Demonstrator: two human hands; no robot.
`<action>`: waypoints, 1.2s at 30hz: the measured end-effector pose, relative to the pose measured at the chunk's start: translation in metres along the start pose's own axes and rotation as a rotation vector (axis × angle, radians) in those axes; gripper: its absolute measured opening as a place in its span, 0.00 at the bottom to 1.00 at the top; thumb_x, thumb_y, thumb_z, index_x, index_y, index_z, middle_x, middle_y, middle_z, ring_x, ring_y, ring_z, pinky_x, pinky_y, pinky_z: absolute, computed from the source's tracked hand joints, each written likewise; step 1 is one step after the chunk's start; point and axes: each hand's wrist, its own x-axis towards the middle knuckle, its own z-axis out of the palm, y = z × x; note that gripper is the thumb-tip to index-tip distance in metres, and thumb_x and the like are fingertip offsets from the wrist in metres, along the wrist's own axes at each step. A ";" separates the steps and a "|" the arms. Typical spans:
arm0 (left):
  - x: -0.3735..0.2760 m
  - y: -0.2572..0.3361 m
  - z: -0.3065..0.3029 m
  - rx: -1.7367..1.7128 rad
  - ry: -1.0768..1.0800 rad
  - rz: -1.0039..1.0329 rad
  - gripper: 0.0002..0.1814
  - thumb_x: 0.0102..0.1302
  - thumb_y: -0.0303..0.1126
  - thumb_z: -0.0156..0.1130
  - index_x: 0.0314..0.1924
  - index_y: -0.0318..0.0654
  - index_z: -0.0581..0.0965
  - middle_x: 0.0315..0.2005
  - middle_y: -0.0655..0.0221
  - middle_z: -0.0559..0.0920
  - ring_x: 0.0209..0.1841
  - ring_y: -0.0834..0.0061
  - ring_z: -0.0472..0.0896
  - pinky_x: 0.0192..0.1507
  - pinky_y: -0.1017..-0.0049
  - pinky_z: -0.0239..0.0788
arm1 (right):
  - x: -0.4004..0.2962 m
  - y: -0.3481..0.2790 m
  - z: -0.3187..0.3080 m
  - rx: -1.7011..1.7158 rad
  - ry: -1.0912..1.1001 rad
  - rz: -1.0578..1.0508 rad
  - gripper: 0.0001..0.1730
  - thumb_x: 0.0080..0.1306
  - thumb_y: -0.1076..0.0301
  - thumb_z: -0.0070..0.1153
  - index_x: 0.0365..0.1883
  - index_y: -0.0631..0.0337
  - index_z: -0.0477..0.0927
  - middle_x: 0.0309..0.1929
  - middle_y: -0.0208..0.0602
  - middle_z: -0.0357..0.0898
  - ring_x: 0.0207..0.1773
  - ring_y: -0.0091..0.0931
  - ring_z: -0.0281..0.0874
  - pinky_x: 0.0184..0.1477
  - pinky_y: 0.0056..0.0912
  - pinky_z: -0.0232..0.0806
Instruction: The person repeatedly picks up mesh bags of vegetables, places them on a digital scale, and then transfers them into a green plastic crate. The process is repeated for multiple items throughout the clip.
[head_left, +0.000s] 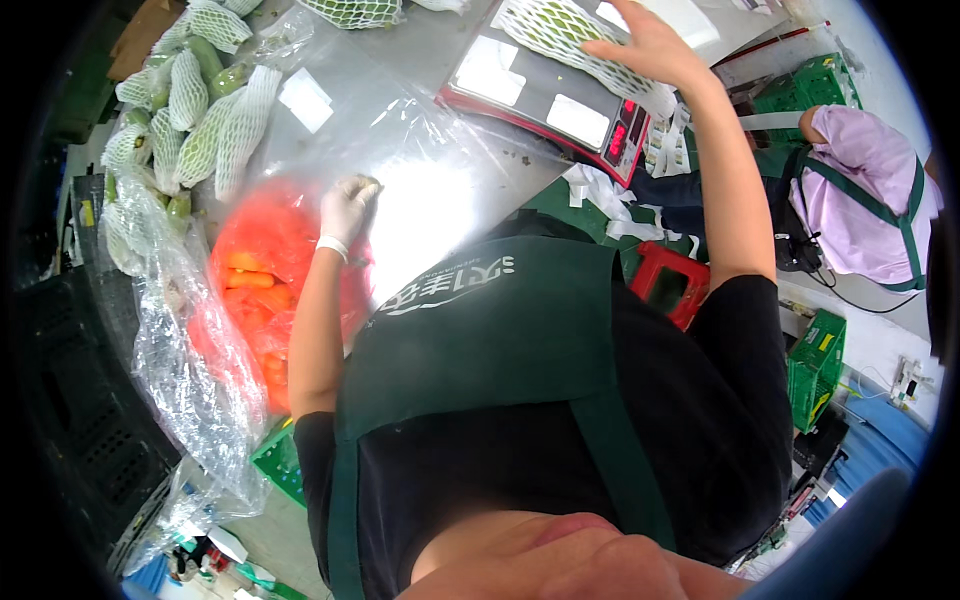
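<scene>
My right hand (656, 41), bare, is over a white foam-netted piece of green produce (559, 34), thumb and forefinger spread against the net; the other fingers run toward the top edge. That produce lies on a digital scale (525, 90) with a red base and lit red digits. My left hand (349, 210), in a white glove, rests with curled fingers on the metal table (442, 202); whether it pinches anything is unclear. Just beside it, a red plastic bag (247, 232) holds carrots (251, 279). Clear plastic film (360, 97) spreads over the table beyond the glove.
Netted green produce (187, 94) is piled at the left, with clear plastic (187, 360) hanging below. A paper label (306, 100) lies on the table. At right are paper strips (600, 195), a red stool (670, 285), green crates (817, 367) and another person (862, 195).
</scene>
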 end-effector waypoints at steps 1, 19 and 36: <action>0.001 -0.002 -0.002 -0.107 -0.004 -0.076 0.05 0.62 0.30 0.66 0.36 0.39 0.83 0.37 0.63 0.84 0.41 0.61 0.82 0.47 0.66 0.73 | 0.002 -0.006 0.006 0.032 -0.051 0.024 0.51 0.54 0.36 0.65 0.70 0.54 0.64 0.63 0.53 0.72 0.65 0.46 0.71 0.64 0.44 0.64; 0.023 0.070 -0.041 0.503 0.220 0.224 0.08 0.69 0.38 0.57 0.42 0.44 0.74 0.35 0.57 0.83 0.40 0.50 0.81 0.42 0.58 0.72 | -0.054 -0.207 0.165 1.483 -0.973 0.409 0.30 0.66 0.57 0.61 0.61 0.65 0.74 0.52 0.41 0.82 0.48 0.29 0.81 0.48 0.34 0.74; -0.052 0.157 -0.021 0.354 0.387 0.528 0.06 0.65 0.32 0.61 0.35 0.42 0.73 0.28 0.60 0.78 0.31 0.57 0.79 0.33 0.64 0.71 | 0.055 -0.283 0.165 0.474 -0.442 -0.081 0.46 0.54 0.43 0.68 0.65 0.59 0.68 0.53 0.52 0.80 0.55 0.46 0.78 0.56 0.47 0.70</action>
